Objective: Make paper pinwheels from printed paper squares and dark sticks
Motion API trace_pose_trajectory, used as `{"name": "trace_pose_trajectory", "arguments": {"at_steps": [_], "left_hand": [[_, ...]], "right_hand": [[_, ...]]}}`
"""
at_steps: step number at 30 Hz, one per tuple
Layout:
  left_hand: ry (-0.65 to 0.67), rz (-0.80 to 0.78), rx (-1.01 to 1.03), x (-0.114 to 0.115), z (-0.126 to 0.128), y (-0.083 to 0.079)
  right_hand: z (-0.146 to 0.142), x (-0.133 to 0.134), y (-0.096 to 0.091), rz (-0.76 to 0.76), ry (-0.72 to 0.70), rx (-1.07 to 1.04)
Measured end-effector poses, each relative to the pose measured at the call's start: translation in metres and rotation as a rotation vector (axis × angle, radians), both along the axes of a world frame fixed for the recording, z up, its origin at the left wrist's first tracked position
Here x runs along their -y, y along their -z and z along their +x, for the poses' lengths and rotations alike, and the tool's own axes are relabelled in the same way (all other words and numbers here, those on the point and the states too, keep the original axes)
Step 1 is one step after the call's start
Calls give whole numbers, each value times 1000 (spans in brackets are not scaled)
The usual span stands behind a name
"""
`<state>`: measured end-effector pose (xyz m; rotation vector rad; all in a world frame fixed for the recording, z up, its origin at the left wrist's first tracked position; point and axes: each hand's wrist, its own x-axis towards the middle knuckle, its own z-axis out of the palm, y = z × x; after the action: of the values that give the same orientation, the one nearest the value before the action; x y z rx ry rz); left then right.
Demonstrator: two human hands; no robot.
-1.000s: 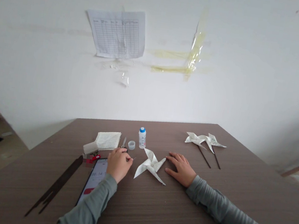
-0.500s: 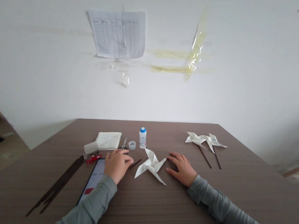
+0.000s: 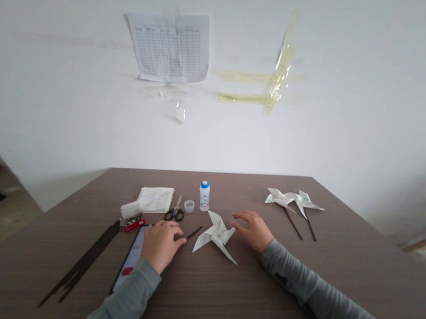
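Observation:
A white paper pinwheel [image 3: 216, 235] lies on the brown table, with printed marks on its blades. Left of it, my left hand [image 3: 160, 244] is low over the table, thumb and forefinger closed around the near end of a thin brown stick [image 3: 194, 232]; the far end points towards the pinwheel. My right hand [image 3: 254, 230] is on the other side, open, its fingers bent and the tips close to the pinwheel's right blade. Whether they touch the blade I cannot tell. Under my left wrist lies a phone [image 3: 129, 263], partly covered.
Behind my left hand are black-handled scissors [image 3: 175, 213], a small clear cap [image 3: 189, 206], a blue-capped bottle [image 3: 204, 197], a paper stack [image 3: 156, 200] and a small red box [image 3: 135, 222]. Several brown sticks [image 3: 84, 260] lie left. Two finished pinwheels [image 3: 280, 199] lie back right.
My left hand has drawn back towards me and slightly left, uncovering the scissors' handles. My right hand has shifted left and a little away from me, nearer the pinwheel. The pinwheel looks nearly unmoved.

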<state>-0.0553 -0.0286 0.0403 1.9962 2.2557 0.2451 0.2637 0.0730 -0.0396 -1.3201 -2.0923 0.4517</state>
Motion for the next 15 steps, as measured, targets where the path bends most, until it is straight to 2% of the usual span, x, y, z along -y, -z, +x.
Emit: {"name": "trace_pose_trajectory", "arguments": {"at_steps": [8, 15], "left_hand": [[10, 23, 11, -2, 0, 7], [35, 80, 25, -4, -4, 15]], "right_hand": [[-42, 12, -15, -113, 19, 131], [-52, 13, -16, -97, 16, 175]]}}
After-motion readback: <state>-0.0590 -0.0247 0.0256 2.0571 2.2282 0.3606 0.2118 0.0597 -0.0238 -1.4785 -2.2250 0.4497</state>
